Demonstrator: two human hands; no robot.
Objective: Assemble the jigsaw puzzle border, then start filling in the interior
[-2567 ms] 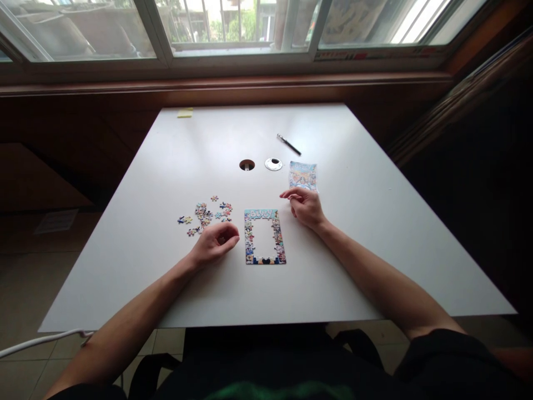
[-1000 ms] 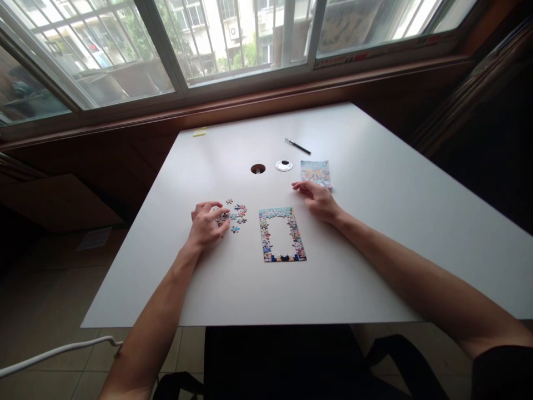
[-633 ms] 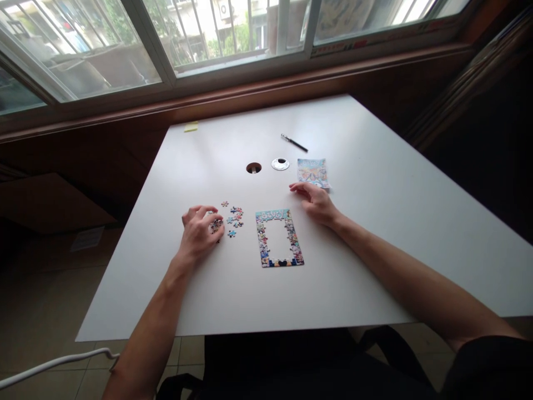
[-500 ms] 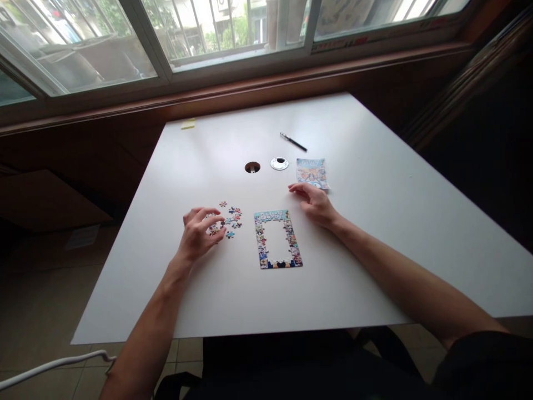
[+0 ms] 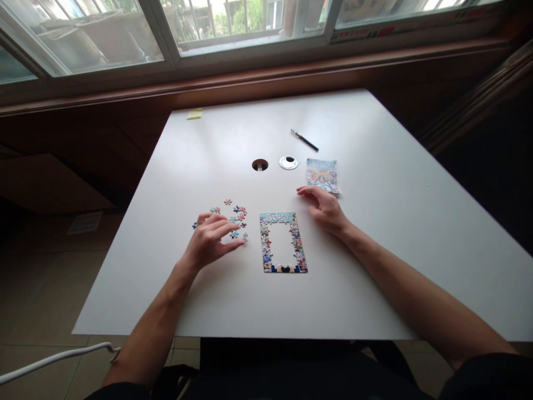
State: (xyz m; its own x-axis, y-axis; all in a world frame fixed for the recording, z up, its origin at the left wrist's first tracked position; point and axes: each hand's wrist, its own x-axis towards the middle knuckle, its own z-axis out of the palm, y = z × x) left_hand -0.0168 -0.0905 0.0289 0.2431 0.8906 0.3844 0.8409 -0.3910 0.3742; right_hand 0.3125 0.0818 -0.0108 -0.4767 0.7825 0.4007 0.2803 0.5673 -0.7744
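Observation:
My left hand point(image 5: 214, 238) is over several loose jigsaw pieces point(image 5: 239, 210) on the left of the white table, hiding some of them. Its thumb and index finger are apart, with a single greyish puzzle piece point(image 5: 245, 237) lying close to their tips. Right of this hand lies a jigsaw frame point(image 5: 265, 242), its colourful border put together and its middle showing bare white. My right hand point(image 5: 327, 210) rests on the table beyond the frame's upper right corner, fingers stretched out and holding nothing. Just past it is a printed picture sheet point(image 5: 322, 173).
A black pen point(image 5: 305, 140) lies toward the back of the table point(image 5: 375, 266). Near it are a round silver grommet cover point(image 5: 288, 162) and an open cable hole point(image 5: 260, 165). A yellow sticky note point(image 5: 194, 114) is at the far left corner. A window runs behind.
My left hand has shifted right and its fingers have spread, with a greyish piece now visible by the thumb. The right hand stays beside the picture sheet. The whole view has shifted slightly.

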